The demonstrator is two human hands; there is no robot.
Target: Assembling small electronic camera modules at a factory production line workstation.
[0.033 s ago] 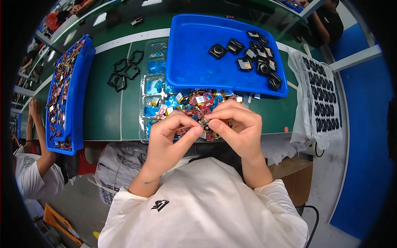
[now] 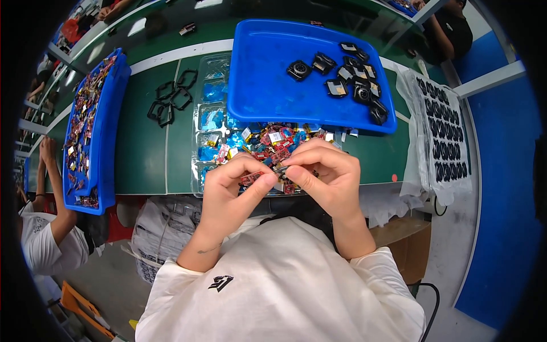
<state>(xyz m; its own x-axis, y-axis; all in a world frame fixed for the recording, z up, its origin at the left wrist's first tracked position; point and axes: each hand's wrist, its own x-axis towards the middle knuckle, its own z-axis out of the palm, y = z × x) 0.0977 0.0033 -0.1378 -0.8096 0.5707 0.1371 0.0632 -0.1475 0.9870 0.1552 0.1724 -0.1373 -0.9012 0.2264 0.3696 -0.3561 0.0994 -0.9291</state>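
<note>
My left hand (image 2: 232, 185) is closed in a pinch on a small red circuit board (image 2: 249, 178), partly covered by its fingers. Thumb and forefinger of my right hand (image 2: 330, 174) pinch a tiny dark, metallic-looking part (image 2: 280, 169) right at the left fingertips. Whether that part is joined to the board I cannot tell. Both hands are above the near edge of a clear plastic tray (image 2: 196, 154). Beneath and beyond the fingers lies a heap of red boards (image 2: 279, 153) mixed with silver and yellow pieces and blue film.
A blue tray (image 2: 262, 74) holding black watch-like housings (image 2: 362, 74) overlaps the clear tray. Left lie black frames (image 2: 165, 104) and a long blue bin (image 2: 108, 154) of boards. At right, black pieces (image 2: 444, 131) sit in rows on white sheeting. Other people work at left and far right.
My hands have shifted very slightly, and a little more of the red board shows by the left fingers. Everything else looks the same.
</note>
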